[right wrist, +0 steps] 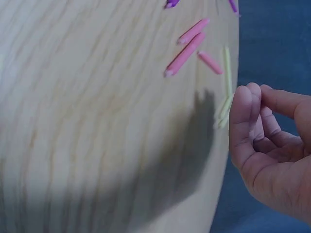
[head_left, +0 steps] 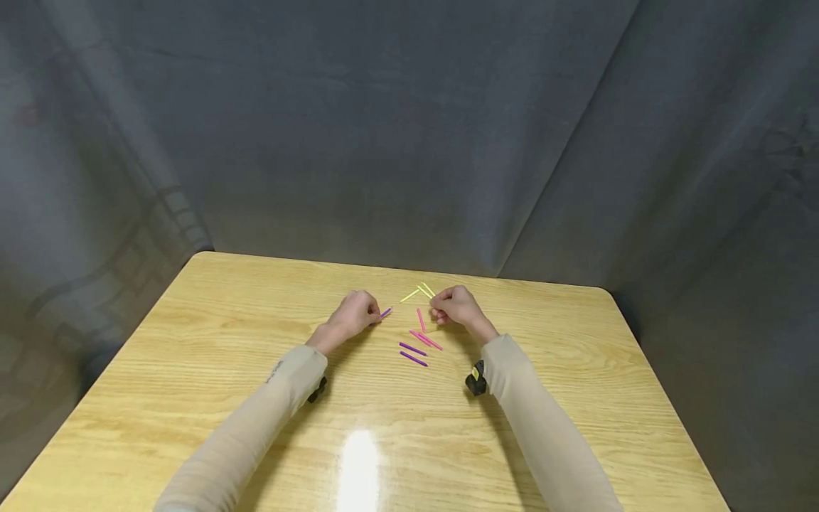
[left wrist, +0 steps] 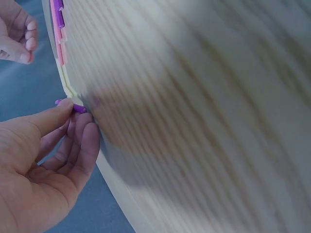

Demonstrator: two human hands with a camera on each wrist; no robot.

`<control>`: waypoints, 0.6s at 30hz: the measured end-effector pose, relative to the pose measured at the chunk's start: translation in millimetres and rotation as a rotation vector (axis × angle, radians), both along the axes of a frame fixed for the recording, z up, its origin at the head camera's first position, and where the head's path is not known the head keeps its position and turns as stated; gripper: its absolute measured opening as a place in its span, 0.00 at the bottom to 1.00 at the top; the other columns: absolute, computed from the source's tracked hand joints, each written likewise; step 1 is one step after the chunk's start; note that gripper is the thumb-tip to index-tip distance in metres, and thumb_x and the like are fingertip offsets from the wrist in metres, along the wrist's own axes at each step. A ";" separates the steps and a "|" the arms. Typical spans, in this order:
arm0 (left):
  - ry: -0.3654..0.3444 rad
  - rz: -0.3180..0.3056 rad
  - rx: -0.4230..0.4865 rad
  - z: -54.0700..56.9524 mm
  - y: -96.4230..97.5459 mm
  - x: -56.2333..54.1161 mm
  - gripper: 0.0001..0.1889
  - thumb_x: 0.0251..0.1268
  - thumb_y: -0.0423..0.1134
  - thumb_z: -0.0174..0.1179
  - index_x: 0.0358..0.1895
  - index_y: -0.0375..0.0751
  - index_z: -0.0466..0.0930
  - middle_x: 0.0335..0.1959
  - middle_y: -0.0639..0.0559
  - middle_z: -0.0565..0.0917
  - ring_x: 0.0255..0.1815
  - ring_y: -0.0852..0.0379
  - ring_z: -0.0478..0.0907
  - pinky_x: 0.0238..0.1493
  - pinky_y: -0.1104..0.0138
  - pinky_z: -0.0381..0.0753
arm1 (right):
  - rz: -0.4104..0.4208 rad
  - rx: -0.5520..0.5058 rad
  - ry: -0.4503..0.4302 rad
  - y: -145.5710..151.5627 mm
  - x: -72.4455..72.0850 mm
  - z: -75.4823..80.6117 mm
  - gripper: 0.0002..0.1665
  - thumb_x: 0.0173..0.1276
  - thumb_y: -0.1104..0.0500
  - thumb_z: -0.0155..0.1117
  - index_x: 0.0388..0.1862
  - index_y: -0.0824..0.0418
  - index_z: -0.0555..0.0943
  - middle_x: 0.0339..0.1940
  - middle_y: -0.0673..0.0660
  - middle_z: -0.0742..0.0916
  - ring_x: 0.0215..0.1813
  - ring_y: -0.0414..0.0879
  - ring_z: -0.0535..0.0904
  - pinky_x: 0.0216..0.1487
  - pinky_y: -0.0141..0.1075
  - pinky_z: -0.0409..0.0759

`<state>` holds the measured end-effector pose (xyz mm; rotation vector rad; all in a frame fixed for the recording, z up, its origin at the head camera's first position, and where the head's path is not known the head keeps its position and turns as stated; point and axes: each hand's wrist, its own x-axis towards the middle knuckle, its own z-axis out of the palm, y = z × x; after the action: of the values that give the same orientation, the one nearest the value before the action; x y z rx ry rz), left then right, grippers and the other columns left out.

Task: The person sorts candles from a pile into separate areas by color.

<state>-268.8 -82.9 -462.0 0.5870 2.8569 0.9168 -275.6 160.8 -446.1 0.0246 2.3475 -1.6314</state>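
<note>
My left hand (head_left: 354, 313) pinches a thin purple stick (head_left: 386, 312) between thumb and fingertips, its far end pointing away to the right. In the left wrist view, the same purple stick (left wrist: 77, 108) shows between the thumb and the bent fingers. My right hand (head_left: 457, 306) hovers beside the thin yellow sticks (head_left: 425, 291). In the right wrist view, its fingers (right wrist: 241, 114) are loosely bent, the thumb is near them, and no stick shows between them; the yellow sticks (right wrist: 228, 73) lie beyond the fingertips, partly hidden.
Three pink sticks (head_left: 421, 320) lie on the wooden table (head_left: 544, 427) between the hands. Nearer to me are two purple sticks (head_left: 413, 358), roughly parallel. A dark curtain (head_left: 384, 142) hangs behind the table's far edge. Black wrist devices (head_left: 476, 380) sit under the sleeves.
</note>
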 end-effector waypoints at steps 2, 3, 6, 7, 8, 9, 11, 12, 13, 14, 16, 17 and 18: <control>0.009 0.005 0.003 0.1 -1.6 -1.3 0.08 0.60 0.31 0.66 0.23 0.39 0.84 0.20 0.55 0.81 0.21 0.60 0.72 0.25 0.70 0.71 | 0.000 0.022 0.012 -2.4 2.0 5.3 0.10 0.70 0.68 0.58 0.42 0.78 0.78 0.28 0.67 0.83 0.23 0.42 0.77 0.30 0.35 0.82; 0.011 0.012 0.009 0.1 -2.5 -1.8 0.08 0.60 0.31 0.66 0.23 0.39 0.85 0.20 0.55 0.81 0.22 0.60 0.72 0.24 0.70 0.71 | 0.002 0.033 0.023 -3.5 3.0 7.8 0.10 0.69 0.68 0.59 0.41 0.77 0.78 0.29 0.68 0.83 0.23 0.42 0.77 0.30 0.36 0.82; 0.011 0.036 0.024 0.4 -5.3 -2.9 0.08 0.59 0.31 0.66 0.23 0.39 0.85 0.20 0.54 0.82 0.22 0.59 0.72 0.25 0.69 0.71 | 0.015 0.075 0.042 -5.2 5.9 12.8 0.08 0.69 0.67 0.59 0.39 0.75 0.78 0.29 0.68 0.84 0.22 0.41 0.77 0.30 0.37 0.83; 0.009 0.040 0.029 0.5 -6.5 -3.2 0.07 0.59 0.30 0.66 0.23 0.38 0.85 0.20 0.54 0.82 0.22 0.59 0.72 0.24 0.69 0.71 | 0.020 0.088 0.044 -5.6 7.1 13.8 0.08 0.69 0.67 0.59 0.39 0.74 0.78 0.29 0.68 0.84 0.22 0.41 0.77 0.30 0.36 0.83; 0.004 0.045 0.034 0.5 -7.8 -3.3 0.07 0.59 0.30 0.67 0.23 0.38 0.85 0.21 0.53 0.82 0.22 0.59 0.72 0.24 0.69 0.70 | 0.020 0.097 0.042 -5.8 8.1 14.2 0.07 0.69 0.67 0.59 0.39 0.74 0.78 0.28 0.67 0.84 0.22 0.41 0.77 0.30 0.35 0.82; -0.002 0.047 0.040 0.6 -9.3 -3.5 0.07 0.59 0.30 0.67 0.24 0.38 0.85 0.21 0.53 0.82 0.23 0.59 0.72 0.24 0.69 0.71 | 0.021 0.109 0.042 -6.1 9.1 14.2 0.06 0.69 0.67 0.59 0.38 0.73 0.78 0.28 0.66 0.84 0.22 0.41 0.77 0.29 0.34 0.82; -0.005 0.039 0.049 0.3 -12.4 -4.1 0.06 0.59 0.30 0.67 0.24 0.38 0.86 0.22 0.53 0.83 0.22 0.59 0.73 0.24 0.70 0.71 | 0.022 0.137 0.040 -6.5 10.9 13.2 0.05 0.68 0.67 0.59 0.36 0.71 0.78 0.27 0.64 0.84 0.22 0.41 0.77 0.28 0.33 0.82; -0.004 0.036 0.053 0.1 -14.0 -4.5 0.06 0.59 0.30 0.67 0.24 0.37 0.86 0.22 0.52 0.83 0.22 0.59 0.73 0.24 0.70 0.71 | 0.024 0.149 0.047 -7.1 11.7 12.9 0.05 0.68 0.68 0.59 0.35 0.71 0.78 0.26 0.64 0.84 0.21 0.41 0.77 0.28 0.33 0.82; 0.000 0.036 0.058 0.0 -16.0 -4.8 0.06 0.59 0.29 0.67 0.24 0.37 0.86 0.22 0.52 0.83 0.22 0.59 0.73 0.23 0.70 0.71 | 0.034 0.164 0.056 -8.0 12.2 12.8 0.05 0.68 0.68 0.59 0.35 0.71 0.78 0.26 0.64 0.84 0.21 0.41 0.77 0.28 0.33 0.82; 0.003 0.040 0.062 -0.1 -18.1 -5.1 0.06 0.58 0.29 0.67 0.24 0.37 0.86 0.22 0.52 0.83 0.22 0.59 0.72 0.23 0.70 0.71 | 0.043 0.169 0.060 -9.0 12.9 12.9 0.06 0.68 0.68 0.59 0.34 0.71 0.79 0.26 0.64 0.84 0.21 0.41 0.77 0.28 0.34 0.82; 0.007 0.054 0.071 -0.1 -20.7 -5.9 0.07 0.58 0.28 0.67 0.22 0.38 0.86 0.22 0.52 0.83 0.21 0.59 0.72 0.23 0.70 0.70 | 0.068 0.179 0.077 -10.9 14.5 13.3 0.06 0.68 0.68 0.59 0.34 0.72 0.79 0.26 0.64 0.84 0.21 0.42 0.78 0.29 0.35 0.82; 0.009 0.064 0.075 -0.1 -22.0 -6.1 0.08 0.57 0.28 0.67 0.21 0.38 0.86 0.22 0.51 0.83 0.21 0.59 0.71 0.23 0.69 0.70 | 0.078 0.184 0.082 -12.2 15.4 14.0 0.06 0.68 0.68 0.59 0.34 0.72 0.80 0.26 0.63 0.84 0.21 0.42 0.78 0.29 0.35 0.83; 0.008 0.075 0.079 0.1 -23.1 -6.2 0.08 0.57 0.28 0.67 0.21 0.37 0.85 0.21 0.51 0.83 0.21 0.59 0.71 0.23 0.69 0.69 | 0.087 0.184 0.086 -13.4 16.4 14.8 0.06 0.68 0.68 0.59 0.34 0.72 0.80 0.26 0.63 0.84 0.22 0.42 0.79 0.29 0.36 0.83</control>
<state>-275.0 -106.0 -461.8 0.4946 2.8791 1.0450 -259.2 147.4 -431.3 -0.1103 2.5187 -1.3986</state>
